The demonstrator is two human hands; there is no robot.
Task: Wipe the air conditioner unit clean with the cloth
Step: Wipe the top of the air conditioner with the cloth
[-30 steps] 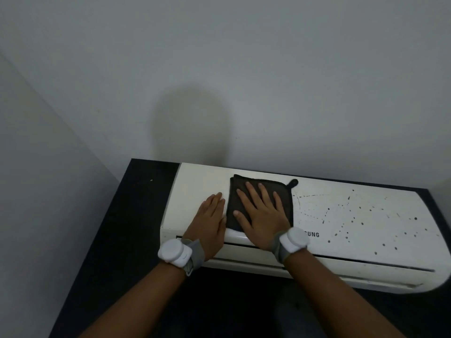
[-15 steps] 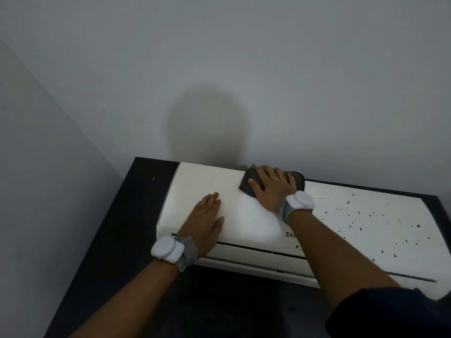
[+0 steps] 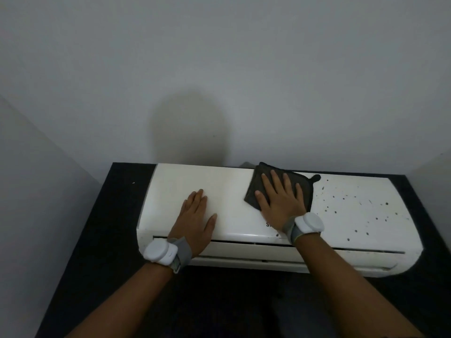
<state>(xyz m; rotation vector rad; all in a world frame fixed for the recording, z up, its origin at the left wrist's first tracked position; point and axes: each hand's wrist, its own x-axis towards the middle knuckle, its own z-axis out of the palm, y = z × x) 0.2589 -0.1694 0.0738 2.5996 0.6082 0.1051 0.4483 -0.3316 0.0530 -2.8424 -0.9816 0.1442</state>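
- One air conditioner unit (image 3: 234,191), white and long, lies on a black table (image 3: 117,228) set against a grey wall (image 3: 219,69); its front panel faces up toward the camera.
- One cloth (image 3: 258,189), dark grey and roughly square with a small hanging loop at its right corner, lies flat on the upper middle of the unit's panel, its far edge reaching the unit's back edge.
- Two hands are in view, each with a white wrist device on a grey band, one on the left wrist (image 3: 159,251) and one on the right (image 3: 308,223).
- The right hand (image 3: 280,201) is spread open, palm down and fingers apart, pressing on the cloth without gripping it.
- The left hand (image 3: 195,220) lies flat and open on the bare panel left of the cloth, holding nothing.
- The panel left of the cloth looks clean; the part right of it carries many dark specks (image 3: 346,206).
- Part of a printed brand mark shows just beside the right wrist.
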